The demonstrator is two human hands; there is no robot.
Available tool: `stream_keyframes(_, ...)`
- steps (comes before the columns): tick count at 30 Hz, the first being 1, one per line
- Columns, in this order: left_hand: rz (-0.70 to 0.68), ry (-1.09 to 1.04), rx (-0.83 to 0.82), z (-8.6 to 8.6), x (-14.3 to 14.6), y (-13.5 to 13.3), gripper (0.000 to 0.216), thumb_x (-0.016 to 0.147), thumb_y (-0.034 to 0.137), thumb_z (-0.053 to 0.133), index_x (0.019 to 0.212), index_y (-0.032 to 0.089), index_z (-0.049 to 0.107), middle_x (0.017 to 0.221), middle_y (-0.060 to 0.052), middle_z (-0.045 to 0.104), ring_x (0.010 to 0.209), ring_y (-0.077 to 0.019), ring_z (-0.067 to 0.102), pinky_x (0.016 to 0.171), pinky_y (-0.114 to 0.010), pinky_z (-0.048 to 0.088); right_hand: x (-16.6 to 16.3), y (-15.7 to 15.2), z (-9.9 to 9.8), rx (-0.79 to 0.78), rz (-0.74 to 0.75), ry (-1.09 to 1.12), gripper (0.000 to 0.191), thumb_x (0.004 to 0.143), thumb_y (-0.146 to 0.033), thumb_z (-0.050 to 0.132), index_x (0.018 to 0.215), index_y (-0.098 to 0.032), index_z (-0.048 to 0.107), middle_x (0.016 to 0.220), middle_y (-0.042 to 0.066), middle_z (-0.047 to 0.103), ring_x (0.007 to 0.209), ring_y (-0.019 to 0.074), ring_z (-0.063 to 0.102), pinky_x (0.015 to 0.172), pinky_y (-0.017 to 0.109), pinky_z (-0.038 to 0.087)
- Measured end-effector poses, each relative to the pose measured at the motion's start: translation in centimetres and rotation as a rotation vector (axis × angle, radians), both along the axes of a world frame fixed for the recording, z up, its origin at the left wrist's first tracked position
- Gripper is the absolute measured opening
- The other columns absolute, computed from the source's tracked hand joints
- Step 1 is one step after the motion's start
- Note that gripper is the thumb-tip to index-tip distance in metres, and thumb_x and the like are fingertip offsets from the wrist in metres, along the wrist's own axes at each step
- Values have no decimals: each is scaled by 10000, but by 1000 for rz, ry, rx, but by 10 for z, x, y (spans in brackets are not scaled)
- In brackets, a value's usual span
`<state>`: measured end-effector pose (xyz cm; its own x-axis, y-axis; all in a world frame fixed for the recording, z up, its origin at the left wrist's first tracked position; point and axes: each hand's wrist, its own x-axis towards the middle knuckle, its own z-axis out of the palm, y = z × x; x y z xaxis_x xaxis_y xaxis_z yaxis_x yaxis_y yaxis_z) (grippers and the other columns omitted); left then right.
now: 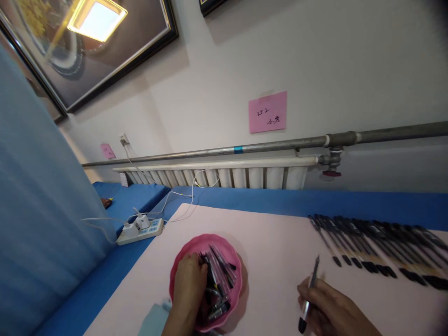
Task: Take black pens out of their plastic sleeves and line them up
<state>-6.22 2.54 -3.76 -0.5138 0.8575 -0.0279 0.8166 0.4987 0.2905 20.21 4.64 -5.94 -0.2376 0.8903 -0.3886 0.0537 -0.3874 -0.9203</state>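
Note:
My left hand (191, 282) reaches into a pink scalloped bowl (239, 284). Its fingers curl down at the left side of the pen parts (219, 273), clear tubes and black pieces; what they pinch, if anything, is hidden. To the right of the bowl, my right hand (329, 303) holds a pen (308, 298) between thumb and fingers. The pen has a clear barrel, its pointed end up and its black end down. Farther right lies a row of pens (378, 242) with black ends, blurred toward the edge.
Pale pink paper (266, 242) covers much of the blue table (245, 198). A white power strip (140, 232) with plugs and cables lies at the left, near a blue curtain (45, 200). Along the wall run a radiator (238, 175) and a metal pipe (280, 143).

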Motion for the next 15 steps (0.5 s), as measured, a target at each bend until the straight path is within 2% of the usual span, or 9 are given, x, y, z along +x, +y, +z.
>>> stream_keyframes(6,-68,41,-82,0,-5,-1,227,779,255,432,791,139,627,894,-145,681,834,-246,622,718,-323,398,-2,-5,2,66,171,-28,154,793,-297,425,661,-218,437,405,-86,456,278,42,303,285,142,166)
stream_keyframes(15,-149,46,-200,-3,-13,0,259,788,265,384,786,158,619,923,-133,686,826,-222,635,691,-301,405,3,-7,9,169,233,-22,94,771,-221,446,677,-213,444,489,-77,479,371,60,401,355,171,252)
